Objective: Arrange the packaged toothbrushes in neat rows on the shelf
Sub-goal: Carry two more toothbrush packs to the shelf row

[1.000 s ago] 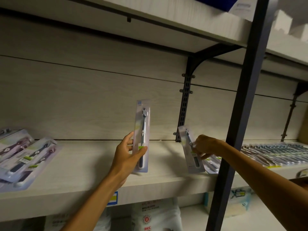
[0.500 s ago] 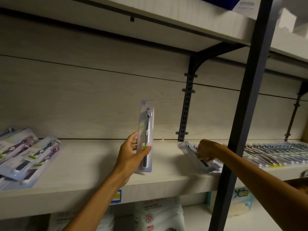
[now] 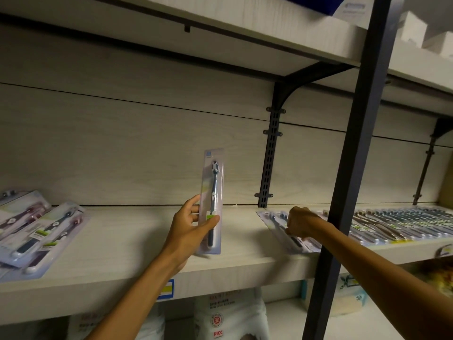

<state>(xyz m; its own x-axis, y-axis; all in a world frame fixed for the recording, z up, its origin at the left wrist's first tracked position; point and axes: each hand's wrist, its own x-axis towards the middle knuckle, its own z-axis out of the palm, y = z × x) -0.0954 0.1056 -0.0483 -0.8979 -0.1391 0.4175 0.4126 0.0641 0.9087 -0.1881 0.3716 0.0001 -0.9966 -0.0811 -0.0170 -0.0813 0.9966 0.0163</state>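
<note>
Head view: left hand (image 3: pixel 188 231) fingers clamp an upright clear-plastic blue toothbrush pack (image 3: pixel 212 202), right hand (image 3: pixel 300 223) fingers pinch a flat pack (image 3: pixel 282 229) at the row's end; nudging could skew the neat row (image 3: pixel 402 223).

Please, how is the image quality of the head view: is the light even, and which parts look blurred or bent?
Head view: dim, uneven light, darkest toward the upper right corner; the toothbrush pack held upright by the left hand is fairly sharp; the loose packs at far left are smeared; the dark post leans from wide-angle distortion.
</note>
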